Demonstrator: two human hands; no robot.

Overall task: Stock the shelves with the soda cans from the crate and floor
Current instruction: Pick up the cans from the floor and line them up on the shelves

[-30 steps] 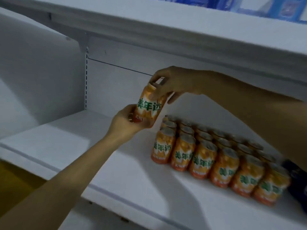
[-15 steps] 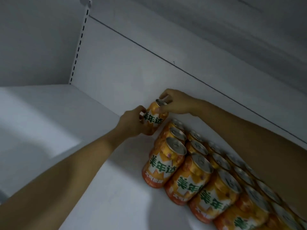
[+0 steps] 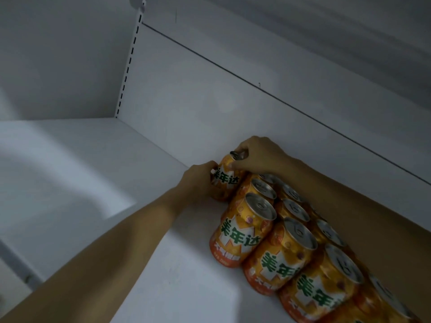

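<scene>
white shelving fills our view: a flat white shelf [image 3: 98, 197] runs from the lower left toward the back, lit in a pale patch on its left half and dimmer near the front edge.

nearest to us, at the lower right, stand the orange soda cans [image 3: 286, 248], upright, packed in touching rows that run diagonally from the bottom right corner up toward the rear panel. their silver tops and green lettering on the labels are plain on the front ones; the ones at the far right edge are partly hidden under our right forearm, so we cannot tell how many there are.

our two bare arms reach over the shelf, the left one from the bottom left corner, the right one along the right side above the rows.

farther in, at the back end of the rows, both hands meet on one orange can [image 3: 227, 180]. it is tilted a little, its top leaning toward the rear panel, just beside the next can in line; whether its base touches the shelf we cannot tell. our left hand [image 3: 198, 180] wraps its fingers round the can's lower side. our right hand [image 3: 258, 155] grips the can's top rim with curled fingers and thumb.

behind them rises the white back panel [image 3: 210, 96], crossed by a thin dark seam, with a slotted upright strip [image 3: 129, 61] in the corner at the left.
</scene>
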